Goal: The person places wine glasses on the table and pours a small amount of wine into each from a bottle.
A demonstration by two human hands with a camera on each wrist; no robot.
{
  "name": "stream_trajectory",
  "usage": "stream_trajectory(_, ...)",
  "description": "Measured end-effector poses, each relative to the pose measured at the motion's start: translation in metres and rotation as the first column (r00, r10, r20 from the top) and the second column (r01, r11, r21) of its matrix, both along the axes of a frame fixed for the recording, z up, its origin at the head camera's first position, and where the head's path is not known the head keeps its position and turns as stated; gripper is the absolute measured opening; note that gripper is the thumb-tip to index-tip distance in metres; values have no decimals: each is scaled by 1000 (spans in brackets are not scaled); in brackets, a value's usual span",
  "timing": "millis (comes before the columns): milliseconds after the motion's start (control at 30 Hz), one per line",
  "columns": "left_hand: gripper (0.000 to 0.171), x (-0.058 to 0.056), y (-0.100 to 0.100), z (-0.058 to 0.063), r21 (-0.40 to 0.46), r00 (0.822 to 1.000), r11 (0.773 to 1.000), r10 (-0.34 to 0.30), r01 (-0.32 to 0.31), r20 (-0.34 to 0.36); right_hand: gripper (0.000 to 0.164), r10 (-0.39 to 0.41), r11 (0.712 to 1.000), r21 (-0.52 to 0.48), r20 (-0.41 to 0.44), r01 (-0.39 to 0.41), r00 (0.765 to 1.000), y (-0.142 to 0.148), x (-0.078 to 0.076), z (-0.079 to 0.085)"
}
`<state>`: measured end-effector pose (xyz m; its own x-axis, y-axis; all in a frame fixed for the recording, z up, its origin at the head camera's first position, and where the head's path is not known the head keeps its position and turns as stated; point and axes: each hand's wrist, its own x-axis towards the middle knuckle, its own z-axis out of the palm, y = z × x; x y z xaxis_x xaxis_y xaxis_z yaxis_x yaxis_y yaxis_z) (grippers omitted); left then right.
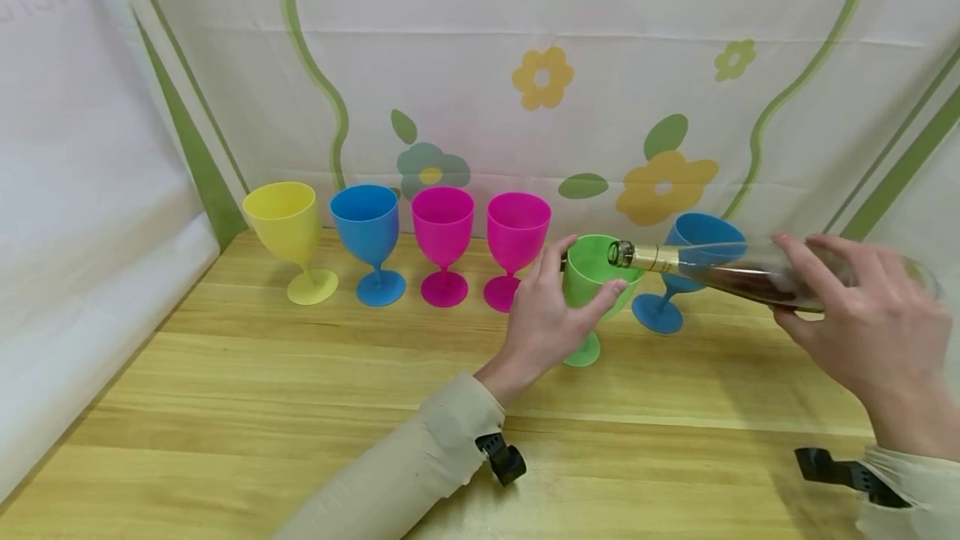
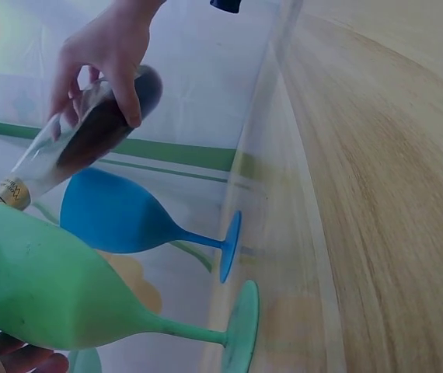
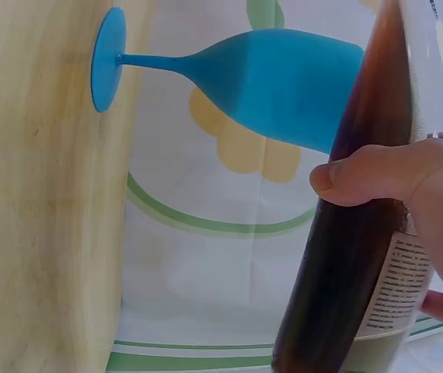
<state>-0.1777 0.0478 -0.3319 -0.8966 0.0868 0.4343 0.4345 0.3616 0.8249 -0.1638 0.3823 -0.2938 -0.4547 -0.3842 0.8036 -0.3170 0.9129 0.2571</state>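
My left hand [image 1: 543, 323] grips the bowl of a green goblet [image 1: 581, 282], thumb on the near side. The goblet's foot is down at the wooden table. With my right hand [image 1: 877, 323] I hold a clear glass wine bottle [image 1: 757, 273] tilted close to level. Its gold-wrapped neck points left, and the open mouth is at the goblet's rim. Dark red liquid lies along the bottle's lower side, seen also in the left wrist view. In the right wrist view, my thumb [image 3: 377, 175] presses across the bottle, beside a printed label [image 3: 396, 284].
Behind the bottle stands a blue goblet [image 1: 660, 313]. To the left, a yellow goblet [image 1: 285, 227], another blue goblet [image 1: 367, 227] and two pink goblets [image 1: 442, 227] form a row along the back of the wooden table [image 1: 300, 407]. A flowered cloth [image 1: 450, 65] hangs behind them.
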Motion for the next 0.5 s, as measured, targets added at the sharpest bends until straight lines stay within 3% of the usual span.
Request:
stream_trajectory(200, 78, 0, 0, 0, -11, 1000, 1000, 3, -3, 8, 86, -8, 1000, 8, 90, 7, 996, 0, 1, -3)
stream_trajectory(300, 78, 0, 0, 1, -8, 1000, 1000, 0, 0, 14, 67, -4, 1000, -11, 95, 5, 995, 0, 0, -5)
stream_trajectory(367, 78, 0, 0, 1, -9, 1000, 1000, 2, -2, 15, 73, -1, 999, -34, 94, 4, 996, -2, -2, -6)
stream_trajectory(433, 78, 0, 0, 1, -12, 1000, 1000, 7, -7, 17, 91, -2, 998, -55, 93, 7, 996, -2, -4, -8)
stream_trajectory(500, 79, -1, 0, 1, -18, 1000, 1000, 14, -14, 18, 95, 6, 997, -81, 96, 1, 995, -2, -5, -10)
